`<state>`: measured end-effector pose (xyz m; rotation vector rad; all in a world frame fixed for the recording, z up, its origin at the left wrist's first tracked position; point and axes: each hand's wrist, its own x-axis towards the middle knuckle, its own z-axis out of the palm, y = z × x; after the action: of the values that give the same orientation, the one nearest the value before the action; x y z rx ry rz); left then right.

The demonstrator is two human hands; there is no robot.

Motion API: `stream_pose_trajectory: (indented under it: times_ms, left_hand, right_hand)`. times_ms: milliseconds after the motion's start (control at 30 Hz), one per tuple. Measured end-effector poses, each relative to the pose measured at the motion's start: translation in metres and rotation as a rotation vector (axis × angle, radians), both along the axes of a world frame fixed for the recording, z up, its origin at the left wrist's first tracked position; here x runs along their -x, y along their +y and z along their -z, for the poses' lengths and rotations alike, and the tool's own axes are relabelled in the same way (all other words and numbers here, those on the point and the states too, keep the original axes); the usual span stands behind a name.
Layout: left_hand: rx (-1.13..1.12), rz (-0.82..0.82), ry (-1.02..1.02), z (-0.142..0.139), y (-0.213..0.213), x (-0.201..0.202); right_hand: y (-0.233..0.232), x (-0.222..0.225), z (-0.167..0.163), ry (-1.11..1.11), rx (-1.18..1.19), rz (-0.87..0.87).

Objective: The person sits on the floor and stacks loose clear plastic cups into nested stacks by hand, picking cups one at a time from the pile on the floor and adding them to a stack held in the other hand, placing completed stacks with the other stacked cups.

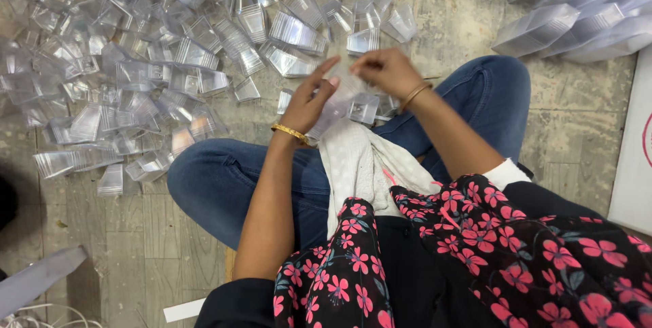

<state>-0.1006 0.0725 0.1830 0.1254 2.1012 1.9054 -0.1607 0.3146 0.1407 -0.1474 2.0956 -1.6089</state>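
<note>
Head view: seated cross-legged on the floor (468, 9), you pinch a clear plastic box (343, 97) between both hands above your lap. Your left hand (314, 100) curls around its near side; your right hand (384, 70) closes on its top edge. A heap of clear boxes (149, 63) lies just beyond your knees.

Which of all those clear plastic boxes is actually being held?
The clear box between both hands, above the lap; left hand and right hand grip it. The others lie loose on the floor.
</note>
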Motion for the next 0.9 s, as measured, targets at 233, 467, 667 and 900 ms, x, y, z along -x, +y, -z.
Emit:
stream_pose_trajectory:
  times_ms: [233,467,667,900]
  left_hand:
    - [0.049,-0.27,0.036,0.025,-0.005,0.011]
    - [0.072,-0.395,-0.183,0.059,-0.015,0.014]
    - [0.196,-0.355,-0.177,0.058,-0.01,0.016]
    - [0.3,-0.358,-0.365,0.041,-0.011,0.019]
  right_hand:
    - [-0.024,0.031,0.006,0.454,-0.246,0.112]
    - [-0.048,0.095,0.043,1.01,-0.637,-0.175]
    - [-0.041,0.11,0.036,0.863,-0.674,-0.19]
    - [-0.053,0.117,0.049,0.906,-0.695,-0.152]
